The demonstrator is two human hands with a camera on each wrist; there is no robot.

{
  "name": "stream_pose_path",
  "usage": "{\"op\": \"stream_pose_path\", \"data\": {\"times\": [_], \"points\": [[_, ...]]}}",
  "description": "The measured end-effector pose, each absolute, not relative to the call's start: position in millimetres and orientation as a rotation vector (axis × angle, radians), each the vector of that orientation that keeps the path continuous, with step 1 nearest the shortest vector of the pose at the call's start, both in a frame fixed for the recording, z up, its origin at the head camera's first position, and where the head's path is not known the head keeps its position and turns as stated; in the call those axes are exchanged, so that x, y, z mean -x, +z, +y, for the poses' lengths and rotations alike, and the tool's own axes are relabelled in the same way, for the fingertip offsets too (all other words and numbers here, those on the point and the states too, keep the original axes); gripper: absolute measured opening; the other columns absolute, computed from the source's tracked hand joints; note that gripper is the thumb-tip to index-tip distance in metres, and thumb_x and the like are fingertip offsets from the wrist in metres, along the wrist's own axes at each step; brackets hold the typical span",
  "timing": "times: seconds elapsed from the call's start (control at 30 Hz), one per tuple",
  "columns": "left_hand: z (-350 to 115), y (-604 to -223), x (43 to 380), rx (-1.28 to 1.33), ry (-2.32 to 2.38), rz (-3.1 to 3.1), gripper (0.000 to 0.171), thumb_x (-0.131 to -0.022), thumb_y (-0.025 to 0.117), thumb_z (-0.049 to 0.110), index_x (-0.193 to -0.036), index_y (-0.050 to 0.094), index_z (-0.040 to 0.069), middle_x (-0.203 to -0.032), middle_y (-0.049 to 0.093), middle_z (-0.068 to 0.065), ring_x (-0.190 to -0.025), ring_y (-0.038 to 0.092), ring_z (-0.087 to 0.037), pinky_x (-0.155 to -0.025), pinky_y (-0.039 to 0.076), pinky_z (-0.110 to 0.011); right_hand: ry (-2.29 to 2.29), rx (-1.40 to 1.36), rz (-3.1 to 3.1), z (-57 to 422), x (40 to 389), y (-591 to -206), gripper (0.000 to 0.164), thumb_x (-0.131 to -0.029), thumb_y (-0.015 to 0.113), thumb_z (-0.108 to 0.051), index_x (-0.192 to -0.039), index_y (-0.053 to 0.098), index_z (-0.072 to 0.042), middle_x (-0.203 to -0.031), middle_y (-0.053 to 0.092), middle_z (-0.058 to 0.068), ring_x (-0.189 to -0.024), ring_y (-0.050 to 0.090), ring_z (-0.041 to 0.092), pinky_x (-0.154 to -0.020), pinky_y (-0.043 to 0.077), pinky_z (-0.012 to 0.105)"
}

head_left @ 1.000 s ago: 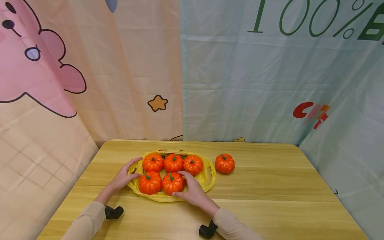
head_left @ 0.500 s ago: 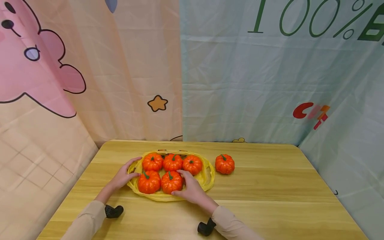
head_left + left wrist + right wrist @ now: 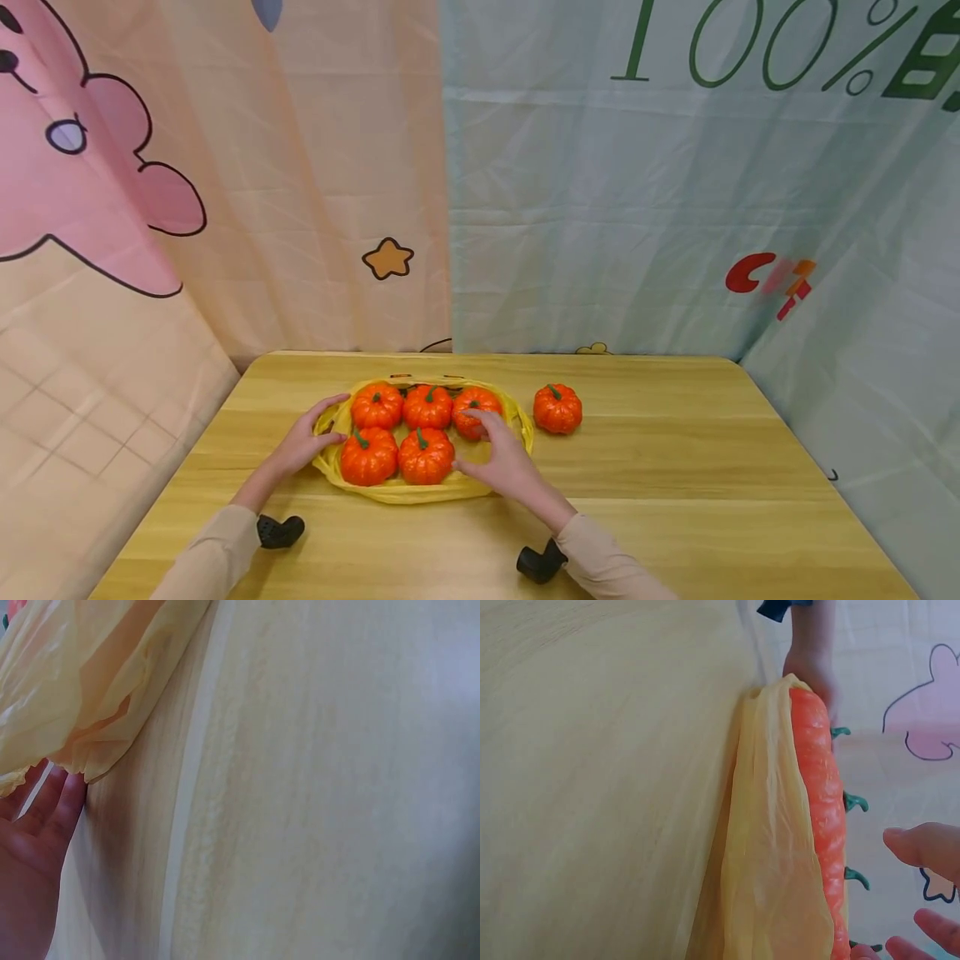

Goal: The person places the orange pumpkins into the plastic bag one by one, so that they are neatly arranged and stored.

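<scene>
Several orange toy pumpkins with green stems sit in a yellow plastic bag (image 3: 408, 495) in the head view, among them a front-left pumpkin (image 3: 369, 461) and a front-right pumpkin (image 3: 425, 461). My left hand (image 3: 302, 443) touches the bag's left end, thumb and fingers spread apart; in the left wrist view its fingers (image 3: 52, 802) lie straight against the plastic. Above the bag's right part is my right hand (image 3: 513, 475), fingers parted with nothing between them. It partly covers the back-right pumpkin (image 3: 472, 402). Pumpkin stems line up beside it in the right wrist view.
One loose pumpkin (image 3: 557, 408) stands on the wooden table (image 3: 675, 475), right of the bag. Printed cloth curtains (image 3: 570, 208) hang close behind the table and at its sides. A black wrist mount (image 3: 542, 562) is on each forearm.
My right hand has let go of the front-right pumpkin and moved right and slightly back, over the bag's right part. The left hand stays at the bag's left end. The view has shifted slightly.
</scene>
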State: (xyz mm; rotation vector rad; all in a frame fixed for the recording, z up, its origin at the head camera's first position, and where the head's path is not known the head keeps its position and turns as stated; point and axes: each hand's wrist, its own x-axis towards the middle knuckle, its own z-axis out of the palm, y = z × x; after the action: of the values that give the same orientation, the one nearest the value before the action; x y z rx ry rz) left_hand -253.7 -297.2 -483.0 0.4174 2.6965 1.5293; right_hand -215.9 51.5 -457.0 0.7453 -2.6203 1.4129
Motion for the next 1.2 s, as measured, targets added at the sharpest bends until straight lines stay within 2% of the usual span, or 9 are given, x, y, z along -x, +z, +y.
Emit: {"op": "stream_pose_path", "data": {"times": [0.07,0.2,0.23,0.33,0.4,0.47,0.63,0.87,1.2], "points": [[-297.9,-482.9,254.0,-0.426,1.542,2.688,0.061,-0.088,0.062,0.004,-0.143,0.036,-0.001,-0.150,0.030,-0.028,-0.140,0.022,-0.047,-0.110,0.019,-0.064,1.402,-0.727,-2.592,58.5,217.0,-455.4,0.067,-0.077,0.079,-0.017,-0.135,0.048,-0.004,-0.129,0.053,0.015,-0.108,0.057,0.031,-0.095,0.049,0.047],[-298.8,-482.7,253.1,-0.422,1.529,2.699,0.061,-0.088,0.062,0.005,-0.143,0.037,-0.001,-0.150,0.031,-0.027,-0.139,0.023,-0.045,-0.111,0.023,-0.060,1.427,-0.673,-2.548,72.6,218.8,-452.9,0.063,-0.077,0.079,-0.015,-0.132,0.051,-0.003,-0.128,0.055,0.018,-0.107,0.059,0.034,-0.094,0.049,0.050],[-299.0,-482.7,252.5,-0.420,1.522,2.704,0.060,-0.088,0.062,0.005,-0.143,0.037,0.000,-0.150,0.031,-0.027,-0.139,0.024,-0.045,-0.111,0.025,-0.055,1.437,-0.652,-2.532,76.2,219.2,-452.1,0.063,-0.076,0.080,-0.013,-0.131,0.051,-0.002,-0.127,0.055,0.019,-0.107,0.059,0.035,-0.093,0.049,0.050],[-299.9,-483.0,251.0,-0.419,1.507,2.718,0.060,-0.088,0.062,0.006,-0.143,0.038,0.001,-0.150,0.032,-0.026,-0.139,0.025,-0.044,-0.109,0.032,-0.028,1.468,-0.567,-2.503,86.9,220.8,-449.1,0.062,-0.075,0.080,-0.012,-0.131,0.053,-0.003,-0.128,0.056,0.018,-0.108,0.060,0.036,-0.093,0.049,0.049],[-300.2,-483.1,250.3,-0.422,1.515,2.713,0.060,-0.088,0.062,0.006,-0.143,0.038,0.001,-0.150,0.032,-0.026,-0.139,0.026,-0.044,-0.100,0.032,-0.011,1.479,-0.516,-2.475,94.1,222.7,-447.6,0.061,-0.075,0.080,-0.010,-0.130,0.054,-0.004,-0.127,0.057,0.016,-0.109,0.059,0.036,-0.093,0.049,0.048],[-300.4,-483.8,250.0,-0.430,1.541,2.698,0.061,-0.088,0.062,0.005,-0.143,0.038,0.001,-0.150,0.032,-0.027,-0.138,0.026,-0.044,-0.093,0.027,-0.002,1.479,-0.476,-2.446,101.3,225.7,-447.3,0.061,-0.075,0.081,-0.009,-0.130,0.055,-0.006,-0.126,0.058,0.014,-0.109,0.059,0.036,-0.093,0.050,0.048],[-300.0,-485.6,250.2,-0.445,1.580,2.676,0.061,-0.087,0.063,0.005,-0.143,0.038,0.001,-0.150,0.031,-0.028,-0.138,0.026,-0.044,-0.091,0.023,0.002,1.421,-0.385,-2.380,119.8,234.5,-448.8,0.059,-0.074,0.081,-0.008,-0.127,0.056,-0.007,-0.120,0.059,0.015,-0.108,0.057,0.035,-0.088,0.052,0.050],[-299.9,-485.8,250.9,-0.450,1.570,2.680,0.061,-0.088,0.063,0.006,-0.143,0.038,0.001,-0.150,0.032,-0.027,-0.138,0.025,-0.044,-0.091,0.022,0.002,1.393,-0.250,-2.374,145.5,245.3,-451.1,0.059,-0.075,0.081,-0.009,-0.128,0.055,-0.006,-0.128,0.055,0.018,-0.117,0.048,0.038,-0.099,0.040,0.056],[-299.5,-484.9,251.8,-0.447,1.572,2.670,0.061,-0.088,0.062,0.006,-0.143,0.038,0.001,-0.150,0.031,-0.027,-0.138,0.026,-0.044,-0.091,0.023,0.001,1.473,-0.102,-2.439,165.4,259.3,-465.8,0.068,-0.074,0.081,-0.009,-0.134,0.049,-0.002,-0.137,0.048,0.022,-0.124,0.041,0.043,-0.105,0.035,0.055]]}}
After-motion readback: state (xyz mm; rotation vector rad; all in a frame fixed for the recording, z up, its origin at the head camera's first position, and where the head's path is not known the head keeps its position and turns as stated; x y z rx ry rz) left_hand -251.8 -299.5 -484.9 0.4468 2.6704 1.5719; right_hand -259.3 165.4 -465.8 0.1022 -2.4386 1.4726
